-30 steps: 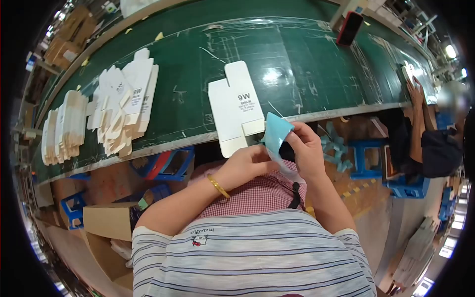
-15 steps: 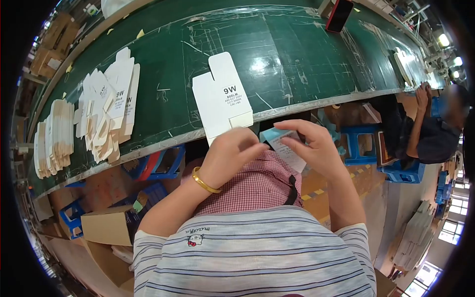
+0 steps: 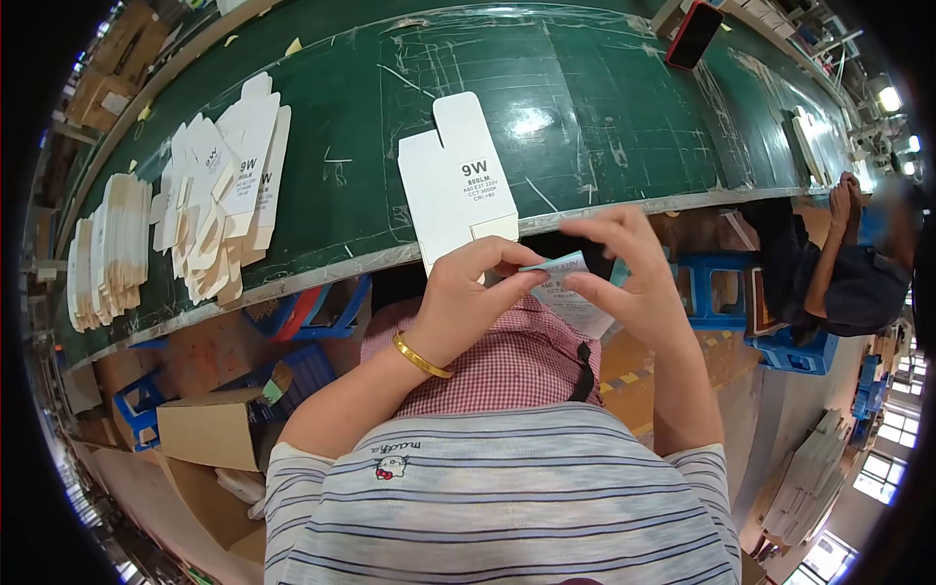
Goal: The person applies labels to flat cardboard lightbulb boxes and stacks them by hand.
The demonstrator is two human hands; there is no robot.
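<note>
A small printed label sheet [image 3: 565, 283] with a light blue upper edge is in front of my lap. My left hand [image 3: 476, 288], with a gold bracelet at the wrist, pinches the sheet's left corner between thumb and forefinger. My right hand [image 3: 629, 278] has its fingers spread, the forefinger raised above the sheet. Its thumb overlaps the printed face; whether the fingers behind touch the sheet is hidden. Just beyond my hands, a flat white carton [image 3: 444, 190] marked 9W lies on the green table [image 3: 331, 127], its near end over the edge.
More flat 9W cartons [image 3: 219, 195] lie piled at the left, beside a stack of folded cartons [image 3: 112, 249]. A phone [image 3: 694, 34] rests at the far side. On the right, a co-worker [image 3: 848, 263] sits near blue stools [image 3: 720, 288]. An open cardboard box [image 3: 208, 436] stands lower left.
My left hand has moved right and now pinches the label sheet's corner. My right forefinger has lifted off the sheet's top. The view has shifted slightly.
</note>
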